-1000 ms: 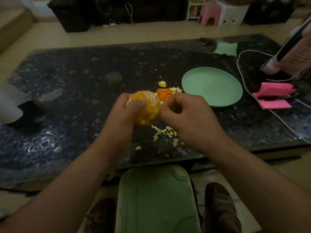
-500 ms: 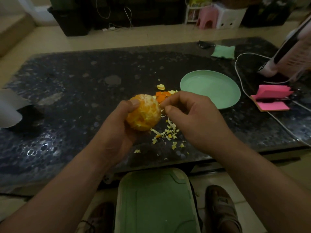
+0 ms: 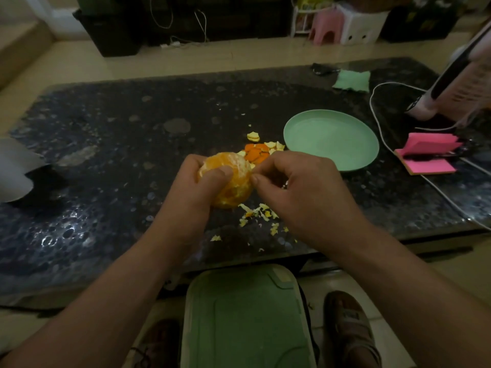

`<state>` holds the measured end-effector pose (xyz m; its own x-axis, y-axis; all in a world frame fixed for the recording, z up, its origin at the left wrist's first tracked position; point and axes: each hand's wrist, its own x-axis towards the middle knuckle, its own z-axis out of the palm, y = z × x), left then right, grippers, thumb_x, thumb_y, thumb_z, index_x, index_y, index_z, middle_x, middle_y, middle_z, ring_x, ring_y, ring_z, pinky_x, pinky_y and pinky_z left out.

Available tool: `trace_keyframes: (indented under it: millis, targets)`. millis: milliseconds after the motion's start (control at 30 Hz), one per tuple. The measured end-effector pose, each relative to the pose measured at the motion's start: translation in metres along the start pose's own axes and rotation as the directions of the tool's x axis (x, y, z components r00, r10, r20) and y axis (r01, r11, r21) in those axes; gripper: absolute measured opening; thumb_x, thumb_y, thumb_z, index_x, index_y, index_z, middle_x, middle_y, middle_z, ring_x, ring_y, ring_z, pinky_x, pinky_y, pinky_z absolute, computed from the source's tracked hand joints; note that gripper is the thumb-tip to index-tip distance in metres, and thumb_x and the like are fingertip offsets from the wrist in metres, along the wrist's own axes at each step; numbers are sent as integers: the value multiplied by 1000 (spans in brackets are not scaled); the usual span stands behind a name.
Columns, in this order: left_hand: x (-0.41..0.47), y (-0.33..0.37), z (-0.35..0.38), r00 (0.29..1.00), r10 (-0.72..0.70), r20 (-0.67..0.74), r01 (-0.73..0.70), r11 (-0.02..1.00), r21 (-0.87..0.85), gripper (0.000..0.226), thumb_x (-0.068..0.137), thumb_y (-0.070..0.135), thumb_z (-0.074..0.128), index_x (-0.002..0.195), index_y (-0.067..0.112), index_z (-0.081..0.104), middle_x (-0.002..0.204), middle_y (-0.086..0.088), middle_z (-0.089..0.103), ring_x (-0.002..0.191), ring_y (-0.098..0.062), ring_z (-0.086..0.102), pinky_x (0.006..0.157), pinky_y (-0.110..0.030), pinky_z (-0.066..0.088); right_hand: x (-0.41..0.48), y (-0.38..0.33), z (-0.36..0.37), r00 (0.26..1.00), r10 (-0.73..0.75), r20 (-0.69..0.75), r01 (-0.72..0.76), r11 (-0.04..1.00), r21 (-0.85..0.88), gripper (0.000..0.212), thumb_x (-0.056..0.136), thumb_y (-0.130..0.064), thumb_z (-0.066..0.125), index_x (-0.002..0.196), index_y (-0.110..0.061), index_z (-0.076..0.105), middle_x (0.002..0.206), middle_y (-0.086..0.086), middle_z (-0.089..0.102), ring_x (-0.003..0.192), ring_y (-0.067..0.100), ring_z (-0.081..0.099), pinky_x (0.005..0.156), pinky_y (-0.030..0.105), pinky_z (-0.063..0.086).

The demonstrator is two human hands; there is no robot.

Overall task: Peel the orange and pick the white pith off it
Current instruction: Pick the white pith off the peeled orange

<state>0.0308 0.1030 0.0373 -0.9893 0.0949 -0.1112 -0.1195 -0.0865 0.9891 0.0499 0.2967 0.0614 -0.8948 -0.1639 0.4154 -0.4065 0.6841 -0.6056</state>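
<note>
I held the peeled orange [image 3: 233, 179] just left of the frame's centre, above the dark speckled table [image 3: 111, 160], my left hand [image 3: 191, 192] wrapped around it with the thumb lying across its near face. My right hand [image 3: 305, 197] was curled, thumb and forefinger tips pinching at the fruit's right side; whether a thread of pith sat between them I could not tell. Orange peel pieces [image 3: 256, 152] lay just beyond my hands, beside the green plate [image 3: 332, 139] at centre right. Pale pith scraps [image 3: 261, 216] were scattered on the table under my right hand. A pink notepad [image 3: 427, 155] sat at the right edge.
</note>
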Motion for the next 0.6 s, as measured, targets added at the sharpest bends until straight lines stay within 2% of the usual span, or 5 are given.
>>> trace_keyframes:
  millis: [167, 267, 433, 500, 600]
  targets:
    - [-3, -2, 1, 1000, 4, 11, -4, 1000, 18, 59, 66, 55, 72, 112, 20, 59, 108, -9, 69, 84, -14, 73, 67, -29, 59, 1, 0, 4, 999, -22, -29, 20, 998, -66, 9, 94, -23, 71, 85, -20, 70, 79, -11, 64, 72, 9, 58, 68, 38, 53]
    - [-3, 0, 4, 1000, -27, 0, 27, 998, -56, 60, 64, 54, 73, 111, 18, 61, 104, -6, 71, 85, -16, 73, 66, -32, 59, 2, 1, 3, 999, -13, -51, 12, 1000, -16, 8, 91, -19, 72, 84, -19, 69, 76, -11, 63, 70, 10, 58, 66, 37, 52]
    - [-5, 6, 4, 989, -148, 11, 147, 970, -193, 52, 79, 40, 68, 123, 13, 67, 132, -26, 69, 102, -32, 72, 69, -35, 62, 3, 1, 0, 999, 23, -48, -17, 992, 121, 7, 90, -18, 73, 84, -18, 70, 75, -12, 66, 71, 11, 61, 64, 32, 51]
    - [-5, 6, 2, 982, -183, 39, 187, 959, -212, 60, 80, 41, 65, 133, 12, 65, 132, -23, 71, 102, -32, 73, 67, -34, 62, 3, 1, 0, 999, 26, -41, -20, 991, 134, 7, 91, -19, 73, 85, -19, 70, 74, -12, 65, 69, 10, 60, 63, 31, 51]
    - [-5, 8, -1, 979, -196, 65, 206, 946, -250, 80, 68, 45, 75, 139, 10, 62, 130, -21, 73, 99, -33, 74, 64, -34, 61, 5, 2, 2, 999, 29, -43, -23, 989, 146, 6, 90, -23, 70, 85, -21, 69, 75, -13, 64, 70, 9, 60, 64, 32, 53]
